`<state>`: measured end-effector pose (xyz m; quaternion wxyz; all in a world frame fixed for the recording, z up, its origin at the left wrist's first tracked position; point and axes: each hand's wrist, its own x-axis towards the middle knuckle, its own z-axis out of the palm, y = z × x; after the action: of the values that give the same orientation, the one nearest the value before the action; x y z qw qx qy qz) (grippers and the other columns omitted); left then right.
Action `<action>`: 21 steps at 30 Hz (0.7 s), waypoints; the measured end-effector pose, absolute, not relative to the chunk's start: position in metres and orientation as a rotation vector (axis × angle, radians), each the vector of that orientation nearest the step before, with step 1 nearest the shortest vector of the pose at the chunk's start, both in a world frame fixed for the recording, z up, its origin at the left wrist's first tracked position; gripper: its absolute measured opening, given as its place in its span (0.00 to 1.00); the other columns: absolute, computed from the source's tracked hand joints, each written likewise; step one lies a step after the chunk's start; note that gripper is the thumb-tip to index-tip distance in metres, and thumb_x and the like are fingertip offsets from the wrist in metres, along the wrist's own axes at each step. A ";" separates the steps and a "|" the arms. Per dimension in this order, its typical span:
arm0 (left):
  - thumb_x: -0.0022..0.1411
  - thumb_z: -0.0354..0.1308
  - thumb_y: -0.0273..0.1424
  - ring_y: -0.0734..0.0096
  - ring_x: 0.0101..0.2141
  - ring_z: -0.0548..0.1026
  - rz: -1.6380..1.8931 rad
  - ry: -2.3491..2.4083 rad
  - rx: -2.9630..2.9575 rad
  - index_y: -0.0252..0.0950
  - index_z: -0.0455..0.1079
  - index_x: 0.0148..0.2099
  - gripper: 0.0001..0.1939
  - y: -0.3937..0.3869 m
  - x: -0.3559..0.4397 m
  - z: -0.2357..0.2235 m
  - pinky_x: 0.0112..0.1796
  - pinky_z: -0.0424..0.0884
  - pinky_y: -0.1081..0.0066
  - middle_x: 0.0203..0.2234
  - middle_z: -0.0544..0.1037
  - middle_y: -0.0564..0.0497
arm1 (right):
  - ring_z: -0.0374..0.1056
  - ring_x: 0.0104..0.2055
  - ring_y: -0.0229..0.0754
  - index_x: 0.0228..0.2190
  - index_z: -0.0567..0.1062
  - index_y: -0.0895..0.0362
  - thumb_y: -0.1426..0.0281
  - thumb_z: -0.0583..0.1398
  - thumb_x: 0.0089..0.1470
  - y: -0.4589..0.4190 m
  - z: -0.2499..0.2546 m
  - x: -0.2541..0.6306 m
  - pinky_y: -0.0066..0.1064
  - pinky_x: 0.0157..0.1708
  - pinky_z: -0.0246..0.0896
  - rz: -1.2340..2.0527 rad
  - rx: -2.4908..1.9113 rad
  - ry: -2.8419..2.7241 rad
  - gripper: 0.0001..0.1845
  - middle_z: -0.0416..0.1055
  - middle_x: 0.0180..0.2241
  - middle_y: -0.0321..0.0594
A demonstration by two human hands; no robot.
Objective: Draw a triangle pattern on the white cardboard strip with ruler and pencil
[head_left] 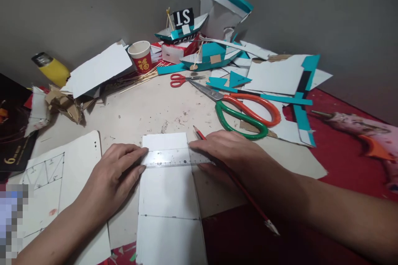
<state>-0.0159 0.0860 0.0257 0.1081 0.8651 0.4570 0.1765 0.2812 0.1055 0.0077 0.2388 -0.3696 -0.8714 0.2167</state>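
A clear plastic ruler lies crosswise over a long white cardboard strip, near the strip's far end. My left hand grips the ruler's left end between thumb and fingers. At the other end, my right hand steadies the ruler with its fingertips and also holds a red pencil. The pencil slants under that hand, its sharpened tip pointing away from me. A pencil line crosses the strip closer to me. Part of the ruler's right end is hidden by my right hand.
Large scissors with orange and green handles lie beyond my right hand; small red scissors are farther back. Left is a paper sheet with drawn lines. Behind stand a paper cup and two cardboard boats. A glue gun lies right.
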 end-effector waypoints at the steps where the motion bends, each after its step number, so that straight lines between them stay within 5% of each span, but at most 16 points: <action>1: 0.67 0.56 0.28 0.59 0.47 0.72 0.501 1.346 2.540 0.40 0.68 0.58 0.17 0.085 -0.016 0.026 0.44 0.72 0.58 0.46 0.75 0.45 | 0.69 0.39 0.47 0.44 0.75 0.55 0.66 0.54 0.65 0.106 0.009 0.281 0.37 0.39 0.61 0.603 -1.006 -2.402 0.12 0.75 0.38 0.46; 21: 0.69 0.55 0.32 0.61 0.42 0.71 0.345 1.178 2.644 0.35 0.66 0.58 0.16 0.079 -0.024 0.031 0.39 0.73 0.62 0.44 0.71 0.43 | 0.64 0.34 0.45 0.52 0.67 0.61 0.72 0.57 0.61 0.103 0.013 0.289 0.34 0.31 0.58 0.623 -0.814 -2.585 0.18 0.70 0.37 0.45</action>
<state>-0.0242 0.0791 0.0309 0.1130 0.9012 0.4017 0.1176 0.2889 0.1031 0.0131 0.1793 -0.2878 -0.9146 0.2204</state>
